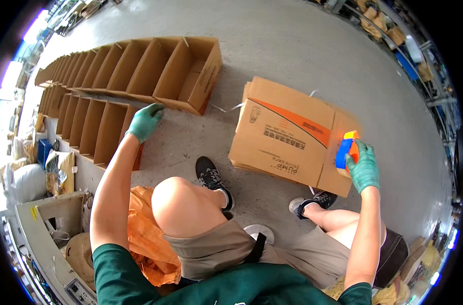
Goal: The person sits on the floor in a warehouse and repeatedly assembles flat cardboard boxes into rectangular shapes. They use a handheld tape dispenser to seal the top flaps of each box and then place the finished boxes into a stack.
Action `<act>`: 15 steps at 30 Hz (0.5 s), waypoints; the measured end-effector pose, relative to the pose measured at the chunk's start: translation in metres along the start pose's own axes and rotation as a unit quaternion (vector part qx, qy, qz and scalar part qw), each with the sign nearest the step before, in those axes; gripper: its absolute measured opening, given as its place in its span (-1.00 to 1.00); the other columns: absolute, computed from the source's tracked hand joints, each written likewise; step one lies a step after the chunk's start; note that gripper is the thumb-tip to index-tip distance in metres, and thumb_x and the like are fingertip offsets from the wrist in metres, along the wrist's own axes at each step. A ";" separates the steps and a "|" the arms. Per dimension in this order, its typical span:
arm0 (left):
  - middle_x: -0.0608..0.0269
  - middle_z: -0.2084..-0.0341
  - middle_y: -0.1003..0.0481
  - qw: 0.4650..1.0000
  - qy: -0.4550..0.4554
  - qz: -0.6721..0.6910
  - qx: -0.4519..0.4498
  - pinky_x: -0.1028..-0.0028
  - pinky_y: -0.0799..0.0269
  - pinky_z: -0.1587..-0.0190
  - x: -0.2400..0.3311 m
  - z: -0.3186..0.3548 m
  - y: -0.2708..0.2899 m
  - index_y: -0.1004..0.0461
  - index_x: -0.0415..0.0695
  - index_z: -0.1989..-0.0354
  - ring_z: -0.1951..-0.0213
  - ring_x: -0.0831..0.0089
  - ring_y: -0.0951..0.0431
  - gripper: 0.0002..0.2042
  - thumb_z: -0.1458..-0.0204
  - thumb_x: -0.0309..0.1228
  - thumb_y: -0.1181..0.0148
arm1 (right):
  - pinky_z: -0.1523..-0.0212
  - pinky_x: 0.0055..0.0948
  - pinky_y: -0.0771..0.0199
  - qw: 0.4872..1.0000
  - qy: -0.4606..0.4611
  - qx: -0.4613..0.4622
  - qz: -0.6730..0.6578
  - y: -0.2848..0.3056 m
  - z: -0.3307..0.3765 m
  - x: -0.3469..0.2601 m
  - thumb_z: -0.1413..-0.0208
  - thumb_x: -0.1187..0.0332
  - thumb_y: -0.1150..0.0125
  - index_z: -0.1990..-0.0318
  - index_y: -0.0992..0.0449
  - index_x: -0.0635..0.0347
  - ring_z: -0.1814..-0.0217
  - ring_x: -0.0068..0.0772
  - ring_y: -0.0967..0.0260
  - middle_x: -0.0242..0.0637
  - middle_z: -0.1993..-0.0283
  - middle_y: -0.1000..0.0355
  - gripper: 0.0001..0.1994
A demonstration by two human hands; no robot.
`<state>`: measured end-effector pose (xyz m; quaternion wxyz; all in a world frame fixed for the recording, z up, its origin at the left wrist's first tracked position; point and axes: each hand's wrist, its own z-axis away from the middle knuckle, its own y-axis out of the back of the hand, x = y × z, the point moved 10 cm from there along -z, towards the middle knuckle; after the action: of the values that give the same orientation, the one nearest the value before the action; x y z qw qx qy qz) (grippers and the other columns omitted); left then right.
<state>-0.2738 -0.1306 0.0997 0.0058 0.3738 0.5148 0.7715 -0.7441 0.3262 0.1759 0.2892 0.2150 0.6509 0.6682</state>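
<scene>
Sitting over a concrete floor [292, 40], left hand [145, 122] gloved, fingers loose on an upright box [114, 132] edge, right hand [363, 168] clamped on a tape dispenser [346, 150] above flat cartons [287, 132].

Packing warehouse: rows of cartons [140, 71]

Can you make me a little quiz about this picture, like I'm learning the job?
1. True or false: the right hand holds an orange and blue tape dispenser.
2. What does the left hand touch? A) a shoe B) an open carton in the near row C) the orange sack
3. What lies under the tape dispenser?

Key
1. True
2. B
3. A stack of flat cartons
</scene>
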 end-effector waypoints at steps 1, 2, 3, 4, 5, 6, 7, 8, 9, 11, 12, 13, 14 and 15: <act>0.03 -0.01 -0.58 0.998 -0.005 -0.003 -0.062 0.34 -0.41 -0.13 0.039 -0.012 -0.019 -0.51 -0.20 -0.12 -0.02 0.18 -0.56 -0.68 -0.26 -0.34 -0.09 | -0.16 -0.07 -0.44 0.998 -0.044 -0.049 0.010 -0.010 0.004 0.009 -0.10 0.24 -0.34 -0.36 -0.26 -0.06 -0.15 0.04 -0.41 -0.02 -0.16 -0.36 -0.35; 0.02 -0.03 -0.57 0.993 -0.039 -0.025 -0.112 0.34 -0.41 -0.14 0.087 -0.021 -0.037 -0.49 -0.19 -0.14 -0.02 0.18 -0.56 -0.65 -0.25 -0.31 -0.07 | -0.17 -0.07 -0.43 0.991 -0.086 -0.099 0.017 -0.021 0.010 0.015 -0.08 0.24 -0.36 -0.42 -0.19 -0.11 -0.19 0.05 -0.38 0.00 -0.17 -0.35 -0.28; 0.04 -0.07 -0.55 0.984 -0.019 -0.004 -0.175 0.33 -0.39 -0.16 0.105 -0.029 -0.059 -0.48 -0.18 -0.17 -0.05 0.18 -0.55 -0.63 -0.24 -0.31 -0.04 | -0.18 -0.08 -0.42 0.981 -0.119 -0.150 0.023 -0.025 0.017 0.018 -0.07 0.23 -0.37 -0.47 -0.12 -0.17 -0.23 0.05 -0.36 0.01 -0.19 -0.33 -0.21; 0.16 -0.01 -0.55 0.974 -0.036 -0.023 -0.221 0.39 -0.45 -0.04 0.137 -0.037 -0.082 -0.43 -0.18 -0.24 0.11 0.37 -0.52 -0.60 -0.25 -0.34 -0.05 | -0.13 -0.03 -0.45 0.985 -0.099 -0.134 0.041 -0.041 0.020 0.031 -0.06 0.19 -0.36 -0.49 -0.07 -0.26 -0.14 0.10 -0.42 0.09 -0.14 -0.37 -0.17; 0.18 0.06 -0.57 0.969 0.004 -0.024 -0.244 0.37 -0.49 0.07 0.150 -0.039 -0.105 -0.40 -0.16 -0.27 0.16 0.43 -0.51 -0.58 -0.25 -0.34 -0.02 | -0.11 -0.02 -0.46 0.983 -0.097 -0.149 0.047 -0.052 0.022 0.029 -0.07 0.19 -0.34 -0.48 -0.07 -0.26 -0.11 0.11 -0.44 0.09 -0.11 -0.39 -0.18; 0.20 0.07 -0.56 0.965 0.010 -0.063 -0.254 0.35 -0.50 0.15 0.151 -0.045 -0.126 -0.38 -0.11 -0.29 0.18 0.46 -0.51 -0.57 -0.25 -0.36 0.01 | -0.08 -0.01 -0.48 0.981 -0.092 -0.163 0.053 -0.058 0.021 0.021 -0.08 0.19 -0.33 -0.48 -0.07 -0.27 -0.08 0.11 -0.46 0.09 -0.09 -0.41 -0.20; 0.21 0.06 -0.56 0.942 0.010 -0.148 -0.302 0.34 -0.51 0.17 0.169 -0.044 -0.151 -0.38 -0.10 -0.28 0.19 0.44 -0.51 -0.58 -0.24 -0.37 0.03 | -0.05 0.01 -0.49 0.978 -0.097 -0.177 0.060 -0.069 0.023 0.024 -0.10 0.19 -0.31 -0.48 -0.07 -0.28 -0.05 0.12 -0.48 0.09 -0.06 -0.44 -0.21; 0.18 0.06 -0.57 0.935 -0.012 -0.178 -0.306 0.32 -0.50 0.16 0.160 -0.052 -0.173 -0.42 -0.12 -0.23 0.19 0.39 -0.54 -0.61 -0.23 -0.37 0.02 | 0.00 0.02 -0.52 0.981 -0.068 -0.175 0.041 -0.084 0.022 0.026 -0.17 0.24 -0.18 -0.44 -0.17 -0.28 0.01 0.10 -0.53 0.06 0.03 -0.50 -0.35; 0.15 0.07 -0.58 0.928 -0.031 -0.207 -0.309 0.29 -0.49 0.15 0.147 -0.060 -0.195 -0.45 -0.14 -0.17 0.19 0.33 -0.56 -0.64 -0.22 -0.37 0.01 | 0.00 0.01 -0.52 0.986 -0.057 -0.155 0.031 -0.096 0.019 0.024 -0.20 0.25 -0.14 -0.40 -0.23 -0.25 0.01 0.09 -0.53 0.04 0.04 -0.51 -0.42; 0.11 0.06 -0.59 0.935 -0.002 -0.207 -0.288 0.25 -0.48 0.11 0.141 -0.062 -0.226 -0.51 -0.17 -0.08 0.16 0.26 -0.60 -0.68 -0.20 -0.37 -0.02 | 0.01 0.00 -0.51 0.991 -0.053 -0.120 0.017 -0.109 0.018 0.028 -0.25 0.27 -0.06 -0.32 -0.34 -0.21 0.02 0.05 -0.54 -0.01 0.06 -0.52 -0.54; 0.10 0.06 -0.59 0.950 0.031 -0.174 -0.259 0.25 -0.47 0.09 0.149 -0.059 -0.231 -0.51 -0.18 -0.08 0.14 0.26 -0.59 -0.68 -0.19 -0.37 -0.04 | 0.01 -0.01 -0.51 0.990 -0.057 -0.127 0.003 -0.110 0.021 0.032 -0.26 0.28 -0.03 -0.28 -0.38 -0.19 0.02 0.05 -0.54 -0.02 0.06 -0.53 -0.58; 0.09 0.06 -0.59 0.961 0.065 -0.140 -0.228 0.25 -0.46 0.06 0.153 -0.057 -0.229 -0.52 -0.18 -0.07 0.12 0.26 -0.58 -0.68 -0.19 -0.37 -0.05 | 0.02 -0.02 -0.51 0.989 -0.060 -0.134 -0.011 -0.111 0.020 0.034 -0.28 0.28 0.00 -0.24 -0.41 -0.16 0.03 0.04 -0.54 -0.03 0.07 -0.54 -0.62; 0.08 0.07 -0.59 0.970 0.102 -0.104 -0.193 0.26 -0.46 0.04 0.154 -0.056 -0.222 -0.52 -0.18 -0.06 0.11 0.26 -0.58 -0.68 -0.18 -0.37 -0.06 | 0.02 -0.02 -0.51 0.988 -0.057 -0.139 -0.024 -0.110 0.017 0.034 -0.30 0.28 0.04 -0.20 -0.45 -0.14 0.04 0.04 -0.54 -0.04 0.07 -0.54 -0.65; 0.08 0.08 -0.59 0.977 0.118 -0.066 -0.165 0.29 -0.45 0.02 0.148 -0.056 -0.214 -0.53 -0.19 -0.07 0.11 0.27 -0.57 -0.67 -0.17 -0.34 -0.12 | 0.03 -0.04 -0.51 0.987 -0.064 -0.141 -0.045 -0.112 0.013 0.036 -0.31 0.25 0.05 -0.18 -0.46 -0.12 0.05 0.03 -0.55 -0.04 0.09 -0.55 -0.67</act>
<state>-0.4941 -0.0161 0.0024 0.0575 0.2389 0.4012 0.8824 -0.7505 0.3580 0.0624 0.3877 0.1851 0.5395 0.7241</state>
